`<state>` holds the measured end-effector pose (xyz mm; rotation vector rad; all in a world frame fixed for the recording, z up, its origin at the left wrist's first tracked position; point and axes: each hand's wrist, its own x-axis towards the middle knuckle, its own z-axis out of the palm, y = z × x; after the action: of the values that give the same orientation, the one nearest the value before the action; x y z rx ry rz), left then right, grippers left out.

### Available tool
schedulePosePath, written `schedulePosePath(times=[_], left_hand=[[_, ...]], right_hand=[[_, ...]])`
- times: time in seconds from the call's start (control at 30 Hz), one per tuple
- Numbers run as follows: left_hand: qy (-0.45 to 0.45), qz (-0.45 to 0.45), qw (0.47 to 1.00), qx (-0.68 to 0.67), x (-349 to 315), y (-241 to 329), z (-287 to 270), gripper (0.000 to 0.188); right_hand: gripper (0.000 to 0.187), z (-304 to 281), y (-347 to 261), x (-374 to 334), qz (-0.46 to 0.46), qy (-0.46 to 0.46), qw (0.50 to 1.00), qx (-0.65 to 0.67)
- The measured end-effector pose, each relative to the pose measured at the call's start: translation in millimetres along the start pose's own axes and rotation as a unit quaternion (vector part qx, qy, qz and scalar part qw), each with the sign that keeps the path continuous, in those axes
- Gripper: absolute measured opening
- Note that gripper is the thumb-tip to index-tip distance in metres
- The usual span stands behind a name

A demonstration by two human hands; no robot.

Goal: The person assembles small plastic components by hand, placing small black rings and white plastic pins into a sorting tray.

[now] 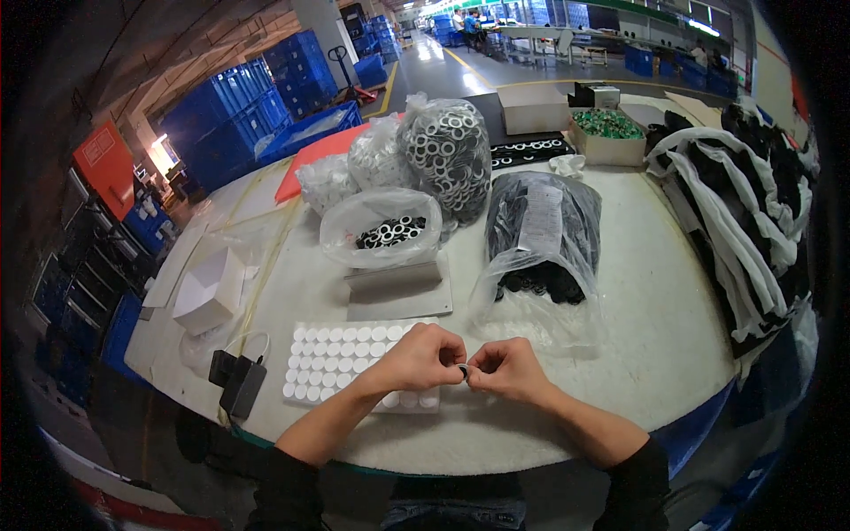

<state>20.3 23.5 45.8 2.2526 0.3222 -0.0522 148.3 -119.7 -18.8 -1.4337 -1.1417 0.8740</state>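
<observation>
My left hand (423, 358) and my right hand (509, 369) meet over the front of the table, thumbs and fingers pinched. Between their fingertips is a small dark ring with a pale rim (463, 371), partly covered by the fingers. A white tray of round white discs in rows (341, 356) lies under and beside my left forearm. Beyond it, a bag-lined container (332, 232) holds black and silver rings (392, 233) like the one in my fingers. A clear plastic bag (496, 310) of black parts (542, 281) opens toward me, past my right hand.
A grey metal plate (398, 301) stands before the container. Behind are bulging bags of rings (447, 155) and a box of green parts (609, 126). Black and white material (735, 212) is heaped at right. A white box (211, 290) and a black power adapter (241, 387) sit at left.
</observation>
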Motion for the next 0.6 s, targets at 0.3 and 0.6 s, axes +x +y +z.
schedulePosePath(times=[0.3, 0.6], left_hand=[[0.189, -0.027, 0.873, -0.449, -7, -25, 40, 0.019], [0.19, 0.01, 0.912, -0.363, -15, -20, 42, 0.015]], right_hand=[[0.017, 5, 5, 5, -0.019, 0.064, 0.969, 0.237], [0.012, -1, 5, 3, -0.058, 0.111, 0.98, 0.157]])
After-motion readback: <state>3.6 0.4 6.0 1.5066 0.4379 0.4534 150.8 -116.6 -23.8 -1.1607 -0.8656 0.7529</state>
